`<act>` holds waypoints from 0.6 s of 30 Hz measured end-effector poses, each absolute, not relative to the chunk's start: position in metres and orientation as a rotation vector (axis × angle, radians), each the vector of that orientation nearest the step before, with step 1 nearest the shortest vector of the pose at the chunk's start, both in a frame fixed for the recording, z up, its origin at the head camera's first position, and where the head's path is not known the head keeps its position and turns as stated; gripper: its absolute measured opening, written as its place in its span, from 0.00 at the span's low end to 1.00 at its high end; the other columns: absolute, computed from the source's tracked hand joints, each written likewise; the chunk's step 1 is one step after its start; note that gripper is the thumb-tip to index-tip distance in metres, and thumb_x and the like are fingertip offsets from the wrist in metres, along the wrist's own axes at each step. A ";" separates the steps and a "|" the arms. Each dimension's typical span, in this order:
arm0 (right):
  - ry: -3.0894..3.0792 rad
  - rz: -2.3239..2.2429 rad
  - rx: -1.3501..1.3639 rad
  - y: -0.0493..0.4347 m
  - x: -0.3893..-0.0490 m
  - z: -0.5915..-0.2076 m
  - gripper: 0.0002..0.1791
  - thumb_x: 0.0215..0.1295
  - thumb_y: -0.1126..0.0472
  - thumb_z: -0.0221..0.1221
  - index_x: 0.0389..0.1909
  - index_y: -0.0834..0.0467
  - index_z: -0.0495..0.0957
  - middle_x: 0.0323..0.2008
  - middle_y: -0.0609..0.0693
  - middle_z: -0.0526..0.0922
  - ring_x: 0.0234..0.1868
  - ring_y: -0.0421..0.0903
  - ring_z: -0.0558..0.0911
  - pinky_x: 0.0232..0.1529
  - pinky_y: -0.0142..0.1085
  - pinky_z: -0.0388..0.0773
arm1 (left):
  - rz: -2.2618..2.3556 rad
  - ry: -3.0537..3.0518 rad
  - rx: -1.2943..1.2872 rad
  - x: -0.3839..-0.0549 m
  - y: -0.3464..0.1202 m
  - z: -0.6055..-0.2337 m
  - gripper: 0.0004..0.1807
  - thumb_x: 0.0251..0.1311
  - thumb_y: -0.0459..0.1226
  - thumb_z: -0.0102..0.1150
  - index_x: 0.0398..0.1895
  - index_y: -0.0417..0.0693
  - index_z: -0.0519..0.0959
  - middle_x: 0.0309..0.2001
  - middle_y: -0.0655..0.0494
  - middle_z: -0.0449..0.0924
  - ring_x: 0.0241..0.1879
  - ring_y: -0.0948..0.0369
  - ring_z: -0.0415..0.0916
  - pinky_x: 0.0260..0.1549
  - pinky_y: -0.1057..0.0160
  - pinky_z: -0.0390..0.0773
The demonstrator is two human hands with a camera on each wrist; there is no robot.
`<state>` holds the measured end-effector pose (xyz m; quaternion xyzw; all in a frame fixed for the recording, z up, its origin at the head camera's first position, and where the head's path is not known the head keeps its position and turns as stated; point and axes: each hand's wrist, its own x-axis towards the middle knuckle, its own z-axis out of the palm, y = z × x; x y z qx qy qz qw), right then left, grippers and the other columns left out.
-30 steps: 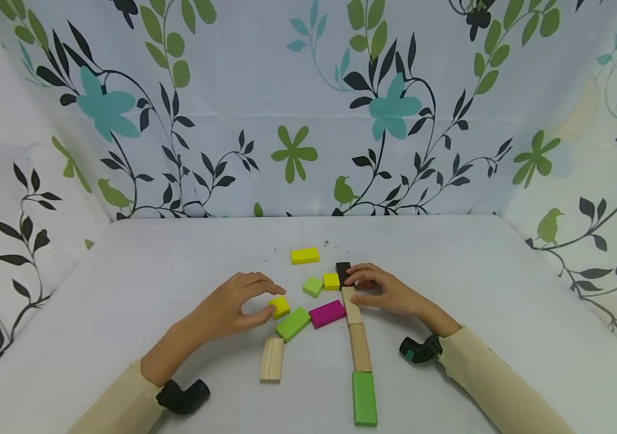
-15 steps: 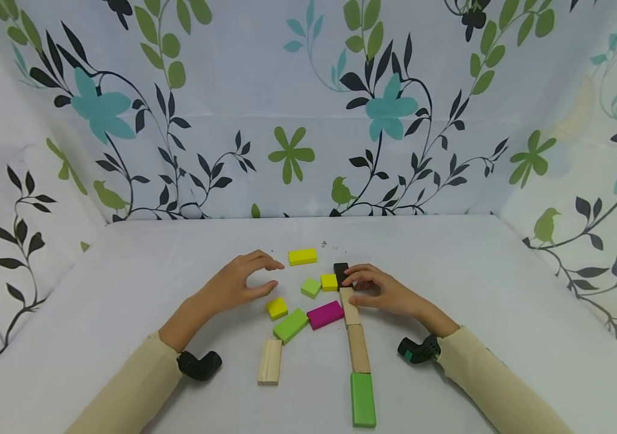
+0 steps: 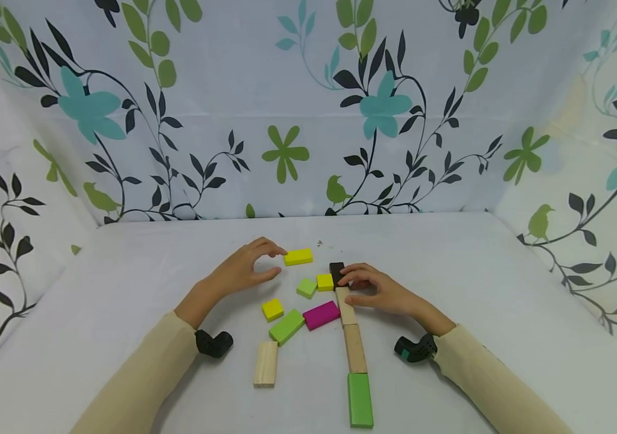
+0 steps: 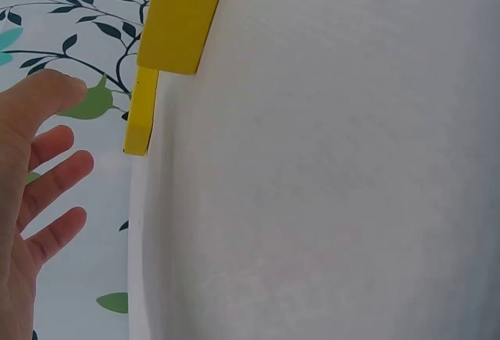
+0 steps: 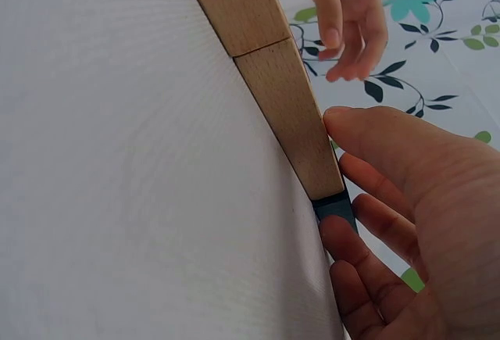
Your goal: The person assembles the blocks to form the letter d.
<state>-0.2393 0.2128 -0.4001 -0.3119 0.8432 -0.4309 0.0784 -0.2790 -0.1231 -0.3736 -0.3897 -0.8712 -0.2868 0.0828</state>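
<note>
Nearest on the table [image 3: 123,289], to the right of the magenta block [image 3: 321,315], the green block [image 3: 360,400] begins a row; the middle wood block [image 3: 355,349] and far wood block [image 3: 347,313] follow, the latter just beside the magenta block. Beyond and right of it, the black block [image 3: 335,271] ends the row. Light pressure there should keep the row straight; the right hand [image 3: 381,292] lies relaxed, fingertips on the black block, thumb at the far wood block, apparently gripping neither. Farthest, beyond and left of the magenta block, is the long yellow block [image 3: 298,257]. A clean pickup would want thumb and fingers on opposite sides; the left hand [image 3: 240,268] grips nothing, forefinger at the block's left end, thumb apart.
</note>
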 end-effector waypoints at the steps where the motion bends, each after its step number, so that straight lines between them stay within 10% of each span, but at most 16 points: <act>1: 2.523 -1.291 -0.934 0.213 -0.239 -0.400 0.18 0.63 0.61 0.64 0.53 0.58 0.79 0.64 0.57 0.69 0.50 0.51 0.73 0.55 0.40 0.72 | -0.867 -2.604 -1.160 -0.281 -0.122 -0.374 0.19 0.60 0.35 0.65 0.55 0.42 0.78 0.49 0.44 0.76 0.47 0.48 0.75 0.51 0.47 0.77; 18: 2.525 -1.288 -0.905 0.213 -0.240 -0.401 0.17 0.64 0.60 0.64 0.53 0.57 0.79 0.64 0.55 0.69 0.53 0.51 0.73 0.57 0.41 0.71 | -0.957 -2.885 -1.056 -0.306 -0.115 -0.383 0.26 0.63 0.39 0.63 0.64 0.49 0.72 0.60 0.49 0.70 0.57 0.51 0.71 0.61 0.47 0.69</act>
